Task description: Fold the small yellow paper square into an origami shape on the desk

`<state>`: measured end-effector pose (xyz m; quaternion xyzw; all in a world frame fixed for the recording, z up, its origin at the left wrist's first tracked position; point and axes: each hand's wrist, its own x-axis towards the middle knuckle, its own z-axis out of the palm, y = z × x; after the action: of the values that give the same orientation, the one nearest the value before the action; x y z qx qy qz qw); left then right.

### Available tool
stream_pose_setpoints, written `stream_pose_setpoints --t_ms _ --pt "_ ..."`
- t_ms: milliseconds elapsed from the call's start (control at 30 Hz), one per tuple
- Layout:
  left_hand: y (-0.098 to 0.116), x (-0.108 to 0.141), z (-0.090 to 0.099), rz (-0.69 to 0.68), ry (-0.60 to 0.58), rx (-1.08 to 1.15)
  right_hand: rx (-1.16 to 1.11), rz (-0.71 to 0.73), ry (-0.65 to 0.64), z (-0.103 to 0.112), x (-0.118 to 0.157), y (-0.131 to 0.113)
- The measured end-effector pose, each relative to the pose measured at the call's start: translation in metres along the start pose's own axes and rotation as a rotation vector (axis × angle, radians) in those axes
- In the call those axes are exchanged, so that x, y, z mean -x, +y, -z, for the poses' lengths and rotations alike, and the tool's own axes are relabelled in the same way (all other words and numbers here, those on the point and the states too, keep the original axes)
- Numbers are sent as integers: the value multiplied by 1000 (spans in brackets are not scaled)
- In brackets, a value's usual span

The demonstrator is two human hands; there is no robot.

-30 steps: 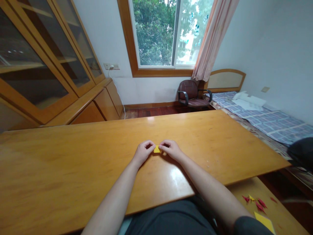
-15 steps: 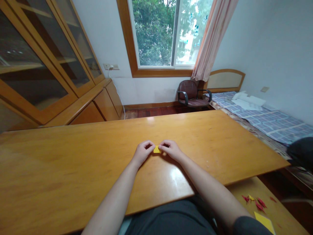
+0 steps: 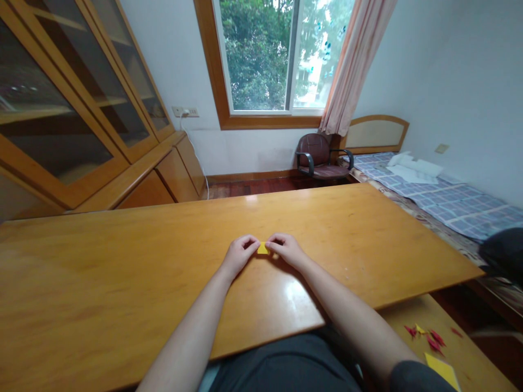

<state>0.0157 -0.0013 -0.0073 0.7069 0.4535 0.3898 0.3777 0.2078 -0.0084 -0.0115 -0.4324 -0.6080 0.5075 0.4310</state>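
A small piece of yellow paper (image 3: pixel 262 248) is held between my two hands, just above the middle of the wooden table (image 3: pixel 134 272). My left hand (image 3: pixel 242 251) pinches its left edge between thumb and fingers. On the other side, my right hand (image 3: pixel 285 249) grips the right edge in the same way. The paper looks folded, but its creases are too small to make out. My fingertips cover both of its ends.
At the lower right, a lower wooden surface (image 3: pixel 469 348) carries several red folded paper pieces (image 3: pixel 435 338), a small yellow one (image 3: pixel 420 329) and yellow sheets (image 3: pixel 442 371). Beyond the table stand a brown armchair (image 3: pixel 321 155), a bed (image 3: pixel 453 201) and a glass-fronted cabinet (image 3: pixel 77 109).
Almost nothing differs. Both hands keep their pinch, and the yellow paper has shifted or tilted very slightly.
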Motion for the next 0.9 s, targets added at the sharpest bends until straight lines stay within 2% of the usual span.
stream_pose_setpoints --t_ms 233,900 --pt "-2 -1 -1 3 -22 -52 -99 -56 47 1 -2 2" --pt "5 1 0 22 -57 -26 -158 -59 95 2 -2 0"
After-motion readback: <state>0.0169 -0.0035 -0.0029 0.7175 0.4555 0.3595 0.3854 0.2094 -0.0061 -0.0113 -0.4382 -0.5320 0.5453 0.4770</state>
